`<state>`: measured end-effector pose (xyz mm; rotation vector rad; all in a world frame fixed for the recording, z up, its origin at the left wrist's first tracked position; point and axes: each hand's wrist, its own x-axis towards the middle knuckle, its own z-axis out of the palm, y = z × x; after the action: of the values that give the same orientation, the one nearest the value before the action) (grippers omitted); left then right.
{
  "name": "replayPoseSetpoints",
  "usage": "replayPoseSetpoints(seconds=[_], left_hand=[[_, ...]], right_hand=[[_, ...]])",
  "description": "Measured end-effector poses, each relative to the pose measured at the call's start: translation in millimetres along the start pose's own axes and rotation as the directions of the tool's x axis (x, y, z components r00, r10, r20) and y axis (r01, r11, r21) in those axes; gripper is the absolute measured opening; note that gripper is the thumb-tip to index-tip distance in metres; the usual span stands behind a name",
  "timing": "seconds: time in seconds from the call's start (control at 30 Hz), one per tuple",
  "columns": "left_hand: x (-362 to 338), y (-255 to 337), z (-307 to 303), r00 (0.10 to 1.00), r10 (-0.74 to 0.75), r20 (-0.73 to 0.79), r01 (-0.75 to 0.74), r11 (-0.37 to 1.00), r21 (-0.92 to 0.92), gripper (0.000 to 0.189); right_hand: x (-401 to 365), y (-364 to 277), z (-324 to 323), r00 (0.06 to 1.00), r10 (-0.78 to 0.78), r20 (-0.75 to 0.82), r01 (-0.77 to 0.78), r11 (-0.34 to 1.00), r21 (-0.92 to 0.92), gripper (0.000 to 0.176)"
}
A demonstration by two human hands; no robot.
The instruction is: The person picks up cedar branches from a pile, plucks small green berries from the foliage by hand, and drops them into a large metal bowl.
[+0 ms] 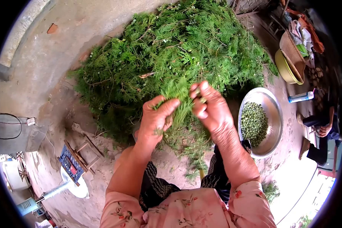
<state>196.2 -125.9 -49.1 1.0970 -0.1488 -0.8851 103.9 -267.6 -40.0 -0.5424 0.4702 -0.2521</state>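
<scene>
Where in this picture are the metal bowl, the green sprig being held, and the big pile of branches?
metal bowl [274, 117], head view, bare inner wall on its right side.
sprig [179, 93], head view, its leafy top.
pile of branches [178, 41], head view, middle of the heap.

Both forearms raised, left hand [157, 117] curled closed, right hand [211, 108] pinching with fingertips, close together

Person wears a pale pink short-sleeved top [186, 214] printed with small red flowers and green leaves, over a black lower garment [157, 188] with a fine light pattern; forearms uncovered, left hand [155, 121] and right hand [213, 112] creased at the knuckles.
</scene>
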Motion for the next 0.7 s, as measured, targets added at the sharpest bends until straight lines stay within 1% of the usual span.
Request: replayPoseSetpoints(seconds=[0.03, 0.07, 0.1, 0.13, 0.17, 0.2, 0.23, 0.27, 0.3, 0.33, 0.37, 0.4, 0.43, 0.47, 0.5, 0.53, 0.57, 0.6, 0.63, 0.67, 0.7], left_hand=[[2.0, 1.2, 1.9, 0.997, -0.053, -0.056, 0.051, 0.998, -0.045, 0.008], [-0.9, 1.5, 5.9, 0.993, -0.053, -0.102, 0.048, 0.998, -0.049, 0.008], [-4.2, 1.0, 10.8, 0.988, -0.052, -0.145, 0.045, 0.997, -0.056, 0.009], [-8.6, -1.4, 12.6, 0.994, -0.041, -0.104, 0.034, 0.997, -0.071, 0.01], [-13.0, -3.8, 17.3, 0.995, -0.042, -0.093, 0.035, 0.997, -0.066, 0.01], [-17.2, -5.2, 22.2, 0.99, -0.018, -0.142, 0.009, 0.998, -0.064, 0.011], [-22.6, -7.9, 26.0, 0.981, 0.002, -0.193, -0.013, 0.998, -0.06, 0.012], [-25.8, -11.3, 25.2, 0.984, 0.009, -0.18, -0.028, 0.994, -0.104, 0.016], [-33.7, -7.8, 31.9, 0.973, 0.013, -0.23, -0.033, 0.996, -0.084, 0.016], [-40.5, -7.5, 33.4, 0.965, -0.016, -0.262, -0.014, 0.993, -0.114, 0.016], [-45.4, -7.7, 35.5, 0.956, -0.04, -0.292, -0.003, 0.989, -0.146, 0.016], [-51.8, -9.4, 39.1, 0.952, -0.04, -0.304, -0.017, 0.983, -0.184, 0.016], [-58.4, -11.7, 40.7, 0.953, -0.029, -0.301, -0.027, 0.983, -0.179, 0.016], [-64.8, -14.1, 41.9, 0.963, -0.004, -0.269, -0.055, 0.976, -0.209, 0.015], [-72.5, -15.2, 43.8, 0.971, 0.022, -0.239, -0.081, 0.968, -0.239, 0.014], [-83.9, -12.3, 50.5, 0.962, 0.049, -0.27, -0.112, 0.968, -0.223, 0.012], [-91.1, -16.2, 48.3, 0.96, 0.058, -0.274, -0.122, 0.968, -0.221, 0.012], [-95.3, -23.8, 42.4, 0.971, 0.086, -0.225, -0.151, 0.946, -0.288, 0.012], [-100.1, -30.3, 36.7, 0.977, 0.113, -0.18, -0.171, 0.919, -0.354, 0.012], [-103.7, -33.5, 35.2, 0.975, 0.116, -0.189, -0.179, 0.914, -0.365, 0.015], [-110.3, -33.0, 38.1, 0.973, 0.12, -0.196, -0.185, 0.913, -0.363, 0.015]], right_hand=[[0.1, -5.7, -14.7, 0.997, -0.006, 0.074, -0.01, 0.978, 0.21, 0.026], [-5.2, -10.7, -23.8, 0.994, -0.023, 0.108, -0.01, 0.954, 0.3, 0.026], [-12.5, -16.7, -32.7, 0.989, -0.046, 0.14, -0.011, 0.923, 0.384, 0.027], [-21.6, -22.0, -45.1, 0.984, -0.124, 0.129, 0.071, 0.932, 0.356, 0.028], [-33.3, -30.9, -52.9, 0.987, -0.151, 0.061, 0.114, 0.91, 0.399, 0.024], [-45.7, -39.8, -58.7, 0.978, -0.199, -0.067, 0.209, 0.89, 0.406, 0.023], [-60.6, -47.7, -65.9, 0.951, -0.239, -0.198, 0.301, 0.865, 0.401, 0.022], [-74.3, -55.2, -78.0, 0.917, -0.277, -0.286, 0.371, 0.854, 0.365, 0.022], [-87.1, -62.2, -95.6, 0.875, -0.314, -0.369, 0.438, 0.84, 0.322, 0.021], [-100.5, -65.5, -126.1, 0.847, -0.399, -0.351, 0.503, 0.815, 0.289, 0.022], [-113.9, -74.4, -122.4, 0.701, -0.411, -0.583, 0.6, 0.782, 0.169, 0.026], [-126.9, -80.0, -155.6, 0.665, -0.5, -0.555, 0.629, 0.776, 0.054, 0.036], [-140.6, -87.3, -193.5, 0.641, -0.524, -0.56, 0.609, 0.792, -0.044, 0.049], [-162.1, -91.7, -184.3, 0.538, -0.531, -0.655, 0.606, 0.783, -0.137, 0.059], [-176.2, -97.4, -193.9, 0.509, -0.57, -0.645, 0.597, 0.774, -0.214, 0.063], [-196.3, -99.3, -213.8, 0.537, -0.653, -0.535, 0.629, 0.732, -0.262, 0.059], [-208.4, -102.1, -248.7, 0.516, -0.713, -0.474, 0.598, 0.696, -0.396, 0.055], [-227.2, -100.7, -250.4, 0.45, -0.855, -0.257, 0.092, 0.331, -0.939, 0.05], [-226.4, -103.7, -348.0, 0.33, -0.934, -0.136, 0.154, 0.195, -0.969, 0.058], [-237.6, -103.2, -361.7, 0.337, -0.932, -0.136, 0.156, 0.198, -0.968, 0.058], [-246.4, -101.7, -369.0, 0.339, -0.923, -0.179, 0.106, 0.226, -0.968, 0.052]])
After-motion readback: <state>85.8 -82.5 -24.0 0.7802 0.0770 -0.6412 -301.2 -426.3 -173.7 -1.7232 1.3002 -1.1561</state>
